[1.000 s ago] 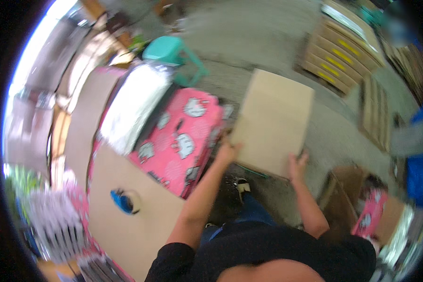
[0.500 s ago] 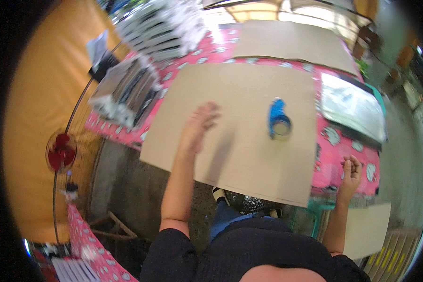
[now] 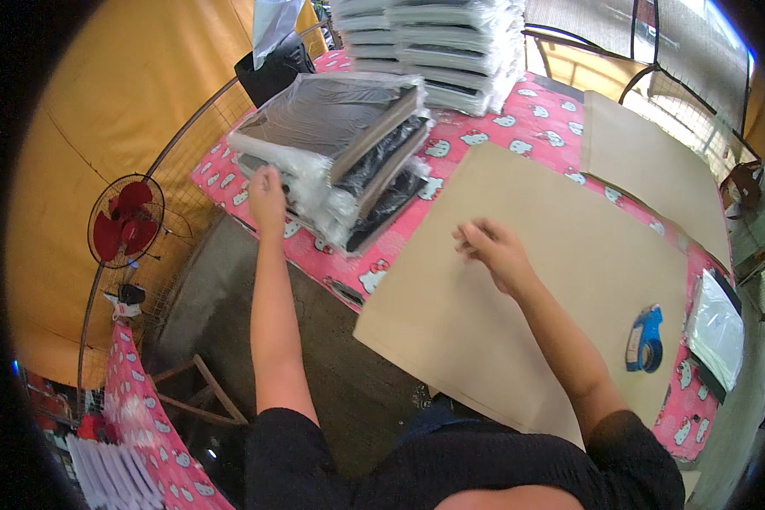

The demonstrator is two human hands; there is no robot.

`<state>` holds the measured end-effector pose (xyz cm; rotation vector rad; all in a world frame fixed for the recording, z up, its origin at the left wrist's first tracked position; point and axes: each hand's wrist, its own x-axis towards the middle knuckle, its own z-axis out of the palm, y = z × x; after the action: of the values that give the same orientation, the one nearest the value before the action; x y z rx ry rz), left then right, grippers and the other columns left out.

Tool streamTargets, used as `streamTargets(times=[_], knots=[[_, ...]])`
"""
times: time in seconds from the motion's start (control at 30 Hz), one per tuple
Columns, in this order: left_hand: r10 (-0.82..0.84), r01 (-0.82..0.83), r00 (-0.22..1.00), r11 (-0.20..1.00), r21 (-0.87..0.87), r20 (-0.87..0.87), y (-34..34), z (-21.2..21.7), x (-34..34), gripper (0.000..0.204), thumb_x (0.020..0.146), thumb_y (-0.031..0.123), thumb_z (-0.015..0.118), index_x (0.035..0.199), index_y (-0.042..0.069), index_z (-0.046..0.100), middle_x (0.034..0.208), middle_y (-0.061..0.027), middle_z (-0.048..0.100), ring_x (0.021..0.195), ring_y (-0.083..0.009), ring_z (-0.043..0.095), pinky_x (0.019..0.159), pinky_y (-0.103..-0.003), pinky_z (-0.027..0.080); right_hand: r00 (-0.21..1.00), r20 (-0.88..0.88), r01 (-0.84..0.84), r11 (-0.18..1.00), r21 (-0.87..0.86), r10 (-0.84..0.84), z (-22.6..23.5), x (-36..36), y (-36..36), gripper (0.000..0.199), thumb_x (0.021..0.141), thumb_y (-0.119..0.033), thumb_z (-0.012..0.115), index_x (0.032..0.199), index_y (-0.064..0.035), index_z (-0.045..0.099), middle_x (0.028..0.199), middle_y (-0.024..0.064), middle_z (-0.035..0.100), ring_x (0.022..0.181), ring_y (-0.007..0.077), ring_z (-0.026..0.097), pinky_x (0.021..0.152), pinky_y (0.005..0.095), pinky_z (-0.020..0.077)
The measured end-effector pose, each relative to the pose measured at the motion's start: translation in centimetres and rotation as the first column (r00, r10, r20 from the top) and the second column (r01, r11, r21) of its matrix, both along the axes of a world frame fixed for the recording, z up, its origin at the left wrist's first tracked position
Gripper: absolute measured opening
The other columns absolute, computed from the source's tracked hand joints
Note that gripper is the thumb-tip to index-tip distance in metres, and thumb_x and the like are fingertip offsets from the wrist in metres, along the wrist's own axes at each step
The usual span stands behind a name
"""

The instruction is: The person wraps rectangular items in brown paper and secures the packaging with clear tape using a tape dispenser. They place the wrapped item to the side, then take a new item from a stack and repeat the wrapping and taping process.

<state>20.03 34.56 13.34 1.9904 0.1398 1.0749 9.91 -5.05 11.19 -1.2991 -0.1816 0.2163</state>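
Observation:
My left hand (image 3: 267, 202) is at the near left corner of a stack of plastic-wrapped flat packs (image 3: 327, 153), its fingers curled against the edge of one pack. The packs look dark and brown through clear, crinkled wrap. My right hand (image 3: 495, 253) hovers over a large brown cardboard sheet (image 3: 518, 340), holding nothing, with its fingers loosely bent and apart. A blue tape dispenser (image 3: 644, 338) with a roll of tape lies on the right part of the sheet.
Tall piles of white-wrapped packs (image 3: 438, 51) stand at the back of the pink patterned table (image 3: 476, 127). More cardboard (image 3: 654, 161) lies at the back right, a clear-wrapped pack (image 3: 716, 327) at the right edge. A red-bladed fan (image 3: 127, 223) stands left by an orange tarp (image 3: 136, 85).
My view has turned left. My left hand has gone from above the cardboard to the wrapped stack, and my right hand has come from the table's right edge to over the sheet.

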Motion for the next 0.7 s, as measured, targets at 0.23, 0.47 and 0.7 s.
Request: streamTargets(times=[0.23,0.47,0.7], knots=[[0.066,-0.102,0.968,0.986,0.136,0.244,-0.7,-5.5,2.7,0.013,0.083,0.016,0.055,0.084,0.003,0.055,0.108,-0.0127,0.06,0.117,-0.0337,0.045,0.094,-0.042,0.034,0.917,-0.385,0.045,0.931,0.362,0.105,4.6,15.6,15.8,0.047,0.083,-0.039,0.063,0.106,-0.0004,0.051,0.096,0.0105,0.059,0.089,0.0238,0.058,0.081,0.0406,0.0481],[0.199,-0.211,0.973,0.973,0.096,0.117,-3.1,-4.9,3.2,0.018,0.083,0.018,0.053,0.098,0.009,0.052,0.12,-0.0068,0.055,0.127,-0.0275,0.036,0.096,-0.054,0.018,0.88,-0.473,0.097,0.954,0.283,0.051,5.6,21.4,19.3,0.031,0.082,-0.024,0.065,0.105,-0.0054,0.055,0.106,0.0099,0.059,0.098,0.0254,0.057,0.084,0.0527,0.0461],[0.335,-0.294,0.924,0.931,-0.216,0.183,-1.6,-4.7,-1.1,0.038,0.082,0.035,0.058,0.106,0.005,0.05,0.121,-0.0111,0.049,0.121,-0.0312,0.039,0.098,-0.048,0.025,0.924,-0.372,-0.003,0.978,0.21,0.083,6.4,13.5,12.9,0.051,0.08,-0.026,0.067,0.12,-0.0033,0.046,0.116,0.0111,0.055,0.111,0.0282,0.05,0.095,0.0505,0.0368]])
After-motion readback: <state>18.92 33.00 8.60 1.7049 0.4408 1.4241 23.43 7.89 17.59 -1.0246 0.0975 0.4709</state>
